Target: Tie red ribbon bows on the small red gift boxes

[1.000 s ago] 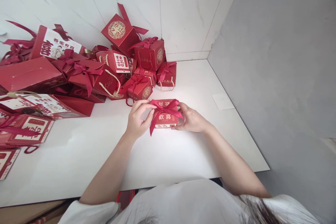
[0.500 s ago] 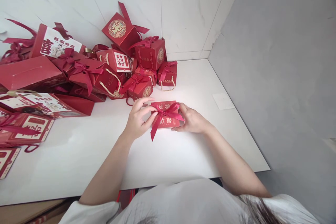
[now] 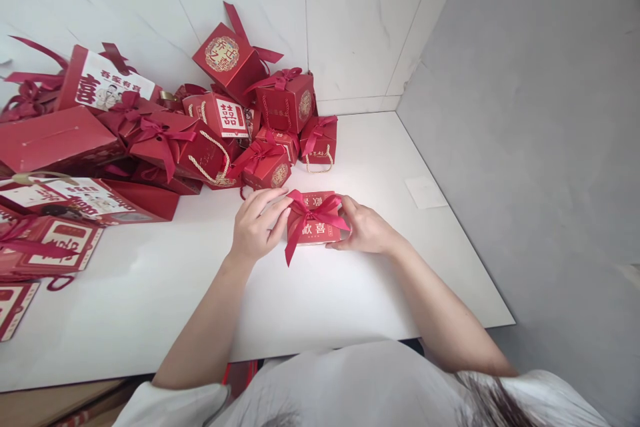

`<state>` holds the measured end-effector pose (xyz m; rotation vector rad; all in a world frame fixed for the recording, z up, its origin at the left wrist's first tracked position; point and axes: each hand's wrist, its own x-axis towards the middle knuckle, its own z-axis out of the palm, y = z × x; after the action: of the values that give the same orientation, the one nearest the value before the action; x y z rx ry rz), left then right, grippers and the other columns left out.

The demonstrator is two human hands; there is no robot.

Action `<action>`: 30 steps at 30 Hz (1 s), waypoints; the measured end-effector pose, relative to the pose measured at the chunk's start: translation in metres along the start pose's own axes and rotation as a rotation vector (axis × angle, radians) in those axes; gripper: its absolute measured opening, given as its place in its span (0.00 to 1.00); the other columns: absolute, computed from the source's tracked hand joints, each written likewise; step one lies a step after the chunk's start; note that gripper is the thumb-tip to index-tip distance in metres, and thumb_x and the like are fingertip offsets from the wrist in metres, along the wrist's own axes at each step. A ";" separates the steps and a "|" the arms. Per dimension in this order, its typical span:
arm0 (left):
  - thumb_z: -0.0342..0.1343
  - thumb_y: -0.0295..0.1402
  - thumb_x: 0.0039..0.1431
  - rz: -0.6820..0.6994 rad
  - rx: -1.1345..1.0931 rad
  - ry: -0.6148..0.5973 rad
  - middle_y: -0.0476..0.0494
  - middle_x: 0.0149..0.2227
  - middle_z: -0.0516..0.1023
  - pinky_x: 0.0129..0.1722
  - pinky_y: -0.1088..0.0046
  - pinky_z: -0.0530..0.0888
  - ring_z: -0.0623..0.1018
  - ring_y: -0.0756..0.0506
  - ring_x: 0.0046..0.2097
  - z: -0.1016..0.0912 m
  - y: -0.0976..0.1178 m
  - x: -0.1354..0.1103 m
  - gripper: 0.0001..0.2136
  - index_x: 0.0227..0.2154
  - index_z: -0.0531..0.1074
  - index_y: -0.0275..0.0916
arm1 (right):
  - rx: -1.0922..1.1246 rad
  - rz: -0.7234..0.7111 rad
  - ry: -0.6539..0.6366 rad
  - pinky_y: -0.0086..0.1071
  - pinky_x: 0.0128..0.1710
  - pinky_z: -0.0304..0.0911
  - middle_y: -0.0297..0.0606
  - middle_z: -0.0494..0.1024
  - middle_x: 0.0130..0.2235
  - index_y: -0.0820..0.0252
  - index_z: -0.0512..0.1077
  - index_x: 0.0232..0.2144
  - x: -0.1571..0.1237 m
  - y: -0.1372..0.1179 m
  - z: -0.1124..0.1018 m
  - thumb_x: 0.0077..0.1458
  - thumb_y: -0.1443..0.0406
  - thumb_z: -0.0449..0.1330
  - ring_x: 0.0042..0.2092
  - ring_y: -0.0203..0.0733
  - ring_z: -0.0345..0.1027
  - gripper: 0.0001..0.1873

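Note:
A small red gift box (image 3: pixel 320 232) with white and gold characters sits on the white table in front of me. A dark red ribbon bow (image 3: pixel 314 213) is tied across its top, with one tail hanging over the near left side. My right hand (image 3: pixel 367 227) grips the box's right side, thumb at the near edge and fingers at the far side. At the left, my left hand (image 3: pixel 260 223) has its thumb and fingertips on the bow's left loop. The exact contact of those fingertips is partly hidden.
Many red gift boxes (image 3: pixel 165 140) with ribbons and rope handles are piled at the back left, against the marbled wall (image 3: pixel 350 20). Flat red cards (image 3: pixel 17 310) lie at the left. A white paper square (image 3: pixel 425 192) lies near the table's right edge, beside a grey wall (image 3: pixel 525 113).
My left hand has shifted slightly left, and the bow's left loop now stands a little higher. My right hand and the box have hardly moved.

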<state>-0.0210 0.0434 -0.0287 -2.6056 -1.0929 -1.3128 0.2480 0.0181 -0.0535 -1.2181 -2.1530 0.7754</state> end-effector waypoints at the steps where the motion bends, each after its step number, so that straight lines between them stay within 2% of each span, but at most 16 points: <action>1: 0.57 0.30 0.62 0.023 0.001 0.007 0.42 0.51 0.79 0.51 0.57 0.74 0.78 0.40 0.49 0.001 -0.001 -0.001 0.12 0.47 0.77 0.47 | -0.003 0.017 0.011 0.44 0.42 0.71 0.46 0.74 0.53 0.53 0.54 0.61 0.000 0.001 0.000 0.44 0.56 0.73 0.44 0.53 0.77 0.47; 3: 0.58 0.30 0.62 -0.006 -0.071 0.029 0.42 0.52 0.78 0.53 0.56 0.74 0.77 0.40 0.50 0.003 0.001 -0.002 0.14 0.49 0.77 0.47 | -0.014 0.051 0.029 0.44 0.41 0.71 0.46 0.73 0.54 0.53 0.54 0.61 0.000 0.002 0.001 0.43 0.55 0.73 0.43 0.52 0.77 0.48; 5: 0.58 0.32 0.63 -0.138 -0.233 0.032 0.41 0.54 0.76 0.55 0.55 0.73 0.76 0.39 0.53 0.005 0.006 -0.001 0.13 0.50 0.77 0.47 | -0.031 0.067 0.030 0.44 0.41 0.71 0.47 0.73 0.54 0.54 0.54 0.61 0.001 0.003 0.001 0.43 0.54 0.73 0.43 0.52 0.77 0.48; 7: 0.57 0.35 0.64 -0.277 -0.402 -0.017 0.41 0.57 0.74 0.56 0.55 0.73 0.75 0.39 0.56 0.006 0.011 0.000 0.10 0.46 0.78 0.46 | -0.047 0.069 0.028 0.44 0.41 0.71 0.48 0.73 0.54 0.55 0.54 0.61 0.001 0.003 0.001 0.43 0.54 0.73 0.44 0.52 0.77 0.48; 9: 0.58 0.37 0.64 -0.338 -0.490 -0.097 0.42 0.58 0.73 0.57 0.55 0.72 0.73 0.39 0.58 0.005 0.014 0.001 0.08 0.39 0.80 0.45 | -0.064 0.065 0.026 0.44 0.41 0.71 0.48 0.73 0.54 0.55 0.54 0.61 0.002 0.003 0.001 0.43 0.55 0.73 0.44 0.53 0.77 0.48; 11: 0.59 0.38 0.63 -0.347 -0.482 -0.153 0.42 0.58 0.73 0.59 0.55 0.71 0.73 0.39 0.58 0.005 0.015 0.001 0.08 0.34 0.81 0.44 | -0.079 0.060 0.030 0.43 0.40 0.71 0.49 0.73 0.54 0.55 0.54 0.61 0.002 0.002 0.001 0.43 0.54 0.73 0.43 0.53 0.77 0.48; 13: 0.60 0.38 0.61 -0.351 -0.452 -0.160 0.42 0.56 0.74 0.60 0.54 0.70 0.73 0.38 0.58 0.004 0.016 0.002 0.07 0.34 0.82 0.44 | -0.089 0.057 0.031 0.43 0.39 0.71 0.49 0.73 0.54 0.55 0.54 0.61 0.002 0.002 0.001 0.43 0.54 0.73 0.42 0.53 0.77 0.48; 17: 0.64 0.38 0.58 -0.399 -0.449 -0.103 0.41 0.53 0.76 0.58 0.55 0.71 0.76 0.39 0.54 0.007 0.016 0.002 0.06 0.33 0.81 0.43 | -0.096 0.047 0.029 0.42 0.38 0.70 0.49 0.74 0.52 0.55 0.54 0.60 0.002 0.002 0.002 0.43 0.55 0.73 0.41 0.53 0.77 0.47; 20: 0.63 0.36 0.60 -0.429 -0.471 -0.043 0.43 0.51 0.78 0.55 0.59 0.74 0.78 0.42 0.51 0.010 0.017 0.001 0.05 0.32 0.82 0.43 | -0.106 0.043 0.026 0.42 0.38 0.70 0.49 0.74 0.52 0.56 0.54 0.60 0.002 0.002 0.003 0.43 0.55 0.73 0.41 0.53 0.77 0.48; 24: 0.59 0.33 0.63 -0.385 -0.417 0.035 0.45 0.48 0.81 0.53 0.62 0.75 0.79 0.45 0.48 0.011 0.016 0.000 0.06 0.39 0.81 0.44 | -0.109 0.047 0.030 0.42 0.38 0.70 0.49 0.74 0.52 0.56 0.54 0.61 0.002 0.002 0.003 0.43 0.55 0.73 0.41 0.53 0.77 0.48; 27: 0.57 0.32 0.64 -0.323 -0.242 0.077 0.44 0.47 0.81 0.52 0.62 0.75 0.79 0.44 0.49 0.011 0.014 0.000 0.10 0.45 0.79 0.44 | -0.090 0.046 0.026 0.42 0.39 0.70 0.48 0.74 0.52 0.55 0.54 0.60 0.002 0.002 0.003 0.43 0.55 0.73 0.42 0.53 0.77 0.47; 30: 0.56 0.32 0.64 -0.233 -0.083 0.073 0.43 0.47 0.80 0.52 0.61 0.75 0.78 0.43 0.49 0.011 0.012 -0.001 0.11 0.47 0.78 0.44 | -0.074 0.048 0.021 0.43 0.40 0.71 0.48 0.74 0.53 0.54 0.55 0.60 0.002 0.001 0.002 0.44 0.55 0.73 0.44 0.54 0.76 0.46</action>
<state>-0.0067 0.0376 -0.0334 -2.5250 -1.3930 -1.5142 0.2462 0.0198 -0.0549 -1.3142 -2.1601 0.7050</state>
